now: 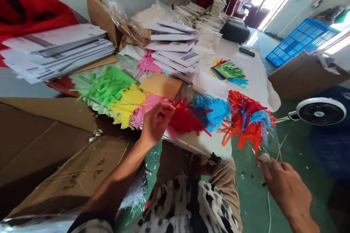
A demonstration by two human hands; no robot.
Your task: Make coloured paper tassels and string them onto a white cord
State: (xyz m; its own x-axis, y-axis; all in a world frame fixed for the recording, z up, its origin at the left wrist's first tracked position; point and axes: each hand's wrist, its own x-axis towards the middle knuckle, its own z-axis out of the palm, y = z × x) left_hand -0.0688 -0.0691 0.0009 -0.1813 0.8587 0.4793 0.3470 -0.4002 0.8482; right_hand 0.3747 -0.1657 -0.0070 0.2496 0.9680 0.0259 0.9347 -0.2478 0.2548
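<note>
Left hand: narrow pinch, thumb and fingers closed on the end of a bunch of red fringed paper strips (183, 119); left hand (156, 124) reaches in from the lower left, over the white table (197, 145).

Right hand: narrow pinch on a small white fluffy tuft (264, 158), held out past the table edge above the green floor (253, 198); right hand (287, 189) sits just below a thin white cord (279, 145).

Nearest bunches: a blue fringed paper bunch (211, 113) lies just beside the red strips; an orange-and-blue fringed paper bunch (247, 123) overhangs the table edge, near the tuft.

Table, further along: green fringed paper (104, 88), yellow fringed paper (125, 103) and pink fringed paper (147, 105) lie side by side; a tan card sheet (161, 85) sits behind them; a small multicoloured fringed stack (228, 72) lies further back.

Paper: white folded printed sheets (172, 48) stand in loose piles; a thick stack of printed forms (54, 51) lies at far left.

Writing: dark handwritten marks on a brown cardboard box flap (93, 165), unreadable; print on the forms too blurred to read.

Surroundings: blue plastic crate (300, 42) and white-rimmed black desk fan (319, 111) on the right.
</note>
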